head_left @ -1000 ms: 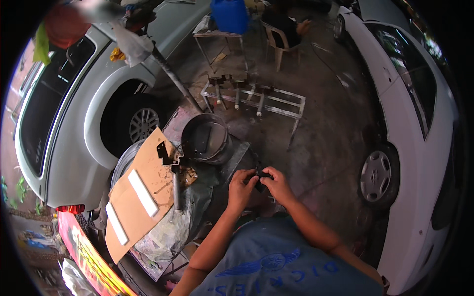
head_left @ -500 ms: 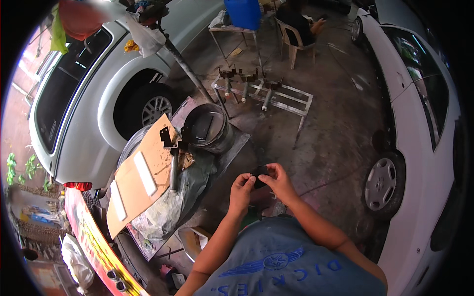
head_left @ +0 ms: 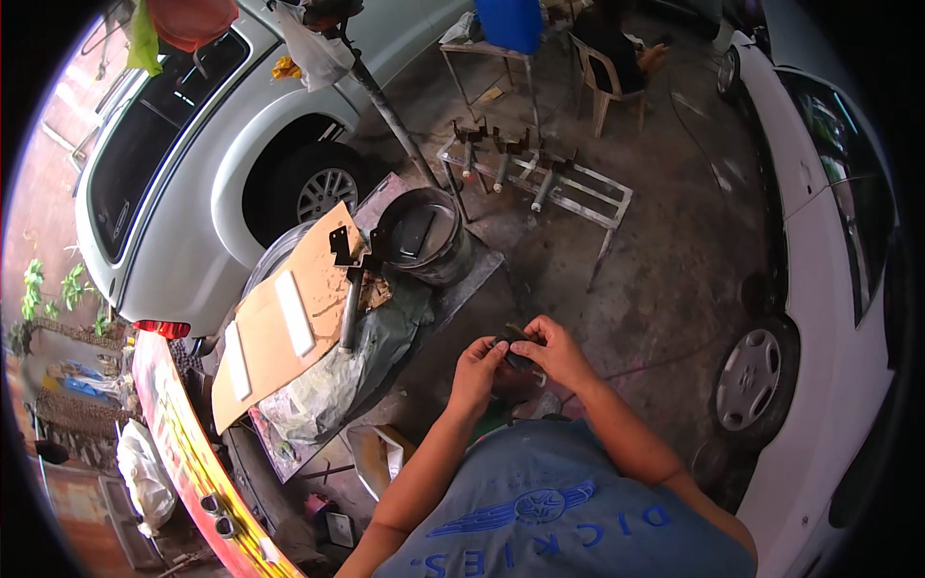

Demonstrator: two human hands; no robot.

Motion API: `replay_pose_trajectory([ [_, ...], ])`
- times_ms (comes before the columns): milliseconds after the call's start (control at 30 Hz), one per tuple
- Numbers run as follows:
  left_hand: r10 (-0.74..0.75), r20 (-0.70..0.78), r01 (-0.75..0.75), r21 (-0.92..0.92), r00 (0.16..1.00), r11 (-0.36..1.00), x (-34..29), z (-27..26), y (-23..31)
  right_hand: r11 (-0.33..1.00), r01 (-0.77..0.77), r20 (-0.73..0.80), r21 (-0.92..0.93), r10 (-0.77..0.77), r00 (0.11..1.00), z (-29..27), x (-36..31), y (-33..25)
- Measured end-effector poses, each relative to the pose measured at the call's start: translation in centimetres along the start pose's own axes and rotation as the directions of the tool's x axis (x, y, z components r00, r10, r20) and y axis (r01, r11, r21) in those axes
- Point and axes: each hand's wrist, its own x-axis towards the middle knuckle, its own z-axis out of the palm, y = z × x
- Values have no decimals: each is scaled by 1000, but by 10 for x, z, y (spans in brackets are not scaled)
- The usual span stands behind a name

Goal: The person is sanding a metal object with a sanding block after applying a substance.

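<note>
Small dark flat metal part [head_left: 514,344] sits pinched between both hands in front of the chest. Left hand [head_left: 476,370] fingers curl closed on its near edge; right hand [head_left: 553,353] fingers grip its far side. Round dark metal drum [head_left: 424,243] stands well apart, beside a brown cardboard sheet [head_left: 289,318].

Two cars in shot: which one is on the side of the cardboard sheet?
The silver car, on the person's left. The cardboard sheet lies just beside its rear wheel; the white car stands across the floor on the right.
</note>
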Motion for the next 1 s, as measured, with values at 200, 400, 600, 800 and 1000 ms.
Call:
replay_pose_trajectory([
  [200,-8,-26,5,-113,1000,994,0,5,-1,973,-33,20,230,29,999,-1,-4,-9],
  [400,-43,56,48,-90,998,995,-4,13,8,986,-38,15,162,36,999,-16,-2,-2],
  [600,57,46,-61,73,997,995,2,7,-5,997,2,21,74,-4,1000,-18,-7,-4],
  [800,157,41,-159,49,987,986,1,13,-14,959,-193,89,206,177,980,-16,-14,-18],
  [1000,249,103,-266,236,963,935,3,17,-6,991,-130,188,-10,130,974,-33,-10,-13],
])
